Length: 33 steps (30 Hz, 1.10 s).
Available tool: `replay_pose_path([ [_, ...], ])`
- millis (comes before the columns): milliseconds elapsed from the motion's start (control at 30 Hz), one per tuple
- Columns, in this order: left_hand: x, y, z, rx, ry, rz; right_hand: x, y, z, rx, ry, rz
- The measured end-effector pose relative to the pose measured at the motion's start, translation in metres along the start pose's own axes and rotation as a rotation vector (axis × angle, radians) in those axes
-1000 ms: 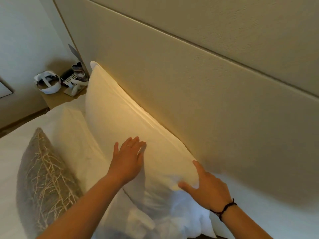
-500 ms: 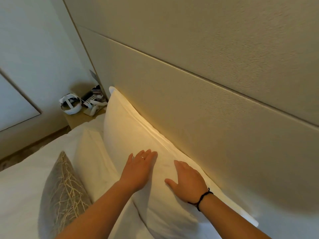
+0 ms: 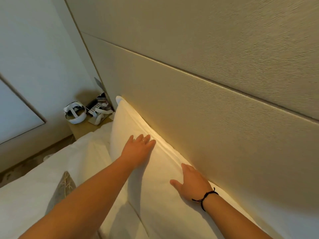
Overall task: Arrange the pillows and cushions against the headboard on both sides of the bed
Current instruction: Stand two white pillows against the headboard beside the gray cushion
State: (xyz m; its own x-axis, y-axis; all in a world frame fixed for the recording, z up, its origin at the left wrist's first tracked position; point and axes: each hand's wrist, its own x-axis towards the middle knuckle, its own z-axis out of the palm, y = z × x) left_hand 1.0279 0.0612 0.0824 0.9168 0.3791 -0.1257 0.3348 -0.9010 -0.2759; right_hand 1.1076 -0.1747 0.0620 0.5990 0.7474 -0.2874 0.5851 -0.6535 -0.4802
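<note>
Straight fingers (image 3: 146,139) of the left hand (image 3: 138,150) lay flat, holding nothing, against the face of a large white pillow (image 3: 131,128), a ring on one of them. The right hand (image 3: 191,184) rested open on the same pillow nearer the camera, thumb spread, fingertips at the pillow's upper edge where it met the headboard (image 3: 215,126); a dark cord bracelet (image 3: 205,197) circled that wrist. Neither hand gripped anything.

Two white pillows were in view. The one under both hands stood on its long edge, leaning against the headboard, its long axis running along the headboard from the near right toward the far left corner. The second white pillow (image 3: 89,152) lay lower, in front of it to the left. One grey patterned cushion (image 3: 64,185) stood on the bed (image 3: 25,195) at lower left, largely hidden behind the left forearm, only its upper corner showing.

The big pillow's near end was cut off by the frame's bottom edge and partly covered by the right forearm. Beyond its far end, a small wooden bedside worktop (image 3: 81,128) carried a white headset-like band (image 3: 75,114) and a cluttered group of small items (image 3: 100,109), including what looked like a remote, too small to identify with certainty.
</note>
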Motion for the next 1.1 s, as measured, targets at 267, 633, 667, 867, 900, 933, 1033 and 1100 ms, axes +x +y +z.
replay_pose_path([
  [267, 0.080, -0.039, 0.014, 0.256, -0.181, 0.186, 0.018, -0.004, 0.006, 0.024, -0.071, 0.170],
  [633, 0.071, -0.068, -0.005, 0.255, 0.011, 0.154, 0.025, -0.029, -0.007, -0.006, 0.064, 0.090],
  [667, 0.071, -0.074, -0.012, 0.201, -0.001, 0.111, 0.022, -0.031, -0.012, -0.010, 0.104, 0.072],
  [867, 0.077, -0.109, -0.033, 0.077, 0.125, 0.015, 0.026, -0.060, -0.026, -0.060, 0.338, -0.015],
  [900, 0.079, -0.110, -0.034, 0.069, 0.106, -0.020, 0.031, -0.062, -0.027, -0.054, 0.334, -0.009],
  [933, 0.078, -0.107, -0.034, 0.056, 0.056, -0.064, 0.035, -0.063, -0.026, -0.058, 0.309, 0.004],
  [1033, 0.074, -0.089, -0.029, 0.047, -0.020, -0.091, 0.035, -0.058, -0.022, -0.045, 0.223, 0.031],
  [1100, 0.069, -0.071, -0.030, 0.000, -0.084, 0.057, 0.026, -0.048, -0.022, 0.028, 0.198, 0.062],
])
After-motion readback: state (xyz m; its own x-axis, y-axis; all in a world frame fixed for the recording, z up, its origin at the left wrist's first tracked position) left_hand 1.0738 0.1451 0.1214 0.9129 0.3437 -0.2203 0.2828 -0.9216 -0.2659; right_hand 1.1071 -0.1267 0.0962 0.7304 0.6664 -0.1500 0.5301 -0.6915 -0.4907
